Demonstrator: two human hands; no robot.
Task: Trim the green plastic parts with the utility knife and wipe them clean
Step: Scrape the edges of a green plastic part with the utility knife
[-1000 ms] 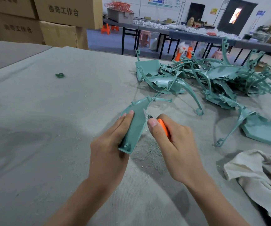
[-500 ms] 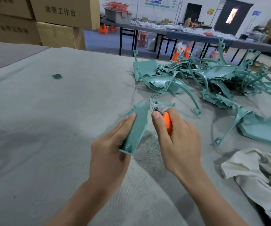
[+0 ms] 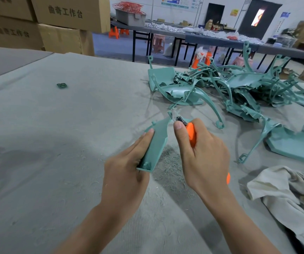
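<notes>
the left hand (image 3: 127,173) grips a curved green plastic part (image 3: 157,142) above the grey felt worktop (image 3: 56,143). the right hand (image 3: 204,154) holds an orange utility knife (image 3: 190,133), its tip at the part's upper end. fine shavings (image 3: 171,167) lie under the hands. a pile of green parts (image 3: 239,88) sits beyond, a crumpled cloth (image 3: 290,191) to the right, a small green scrap (image 3: 62,85) far left, cardboard boxes (image 3: 65,17) behind.
</notes>
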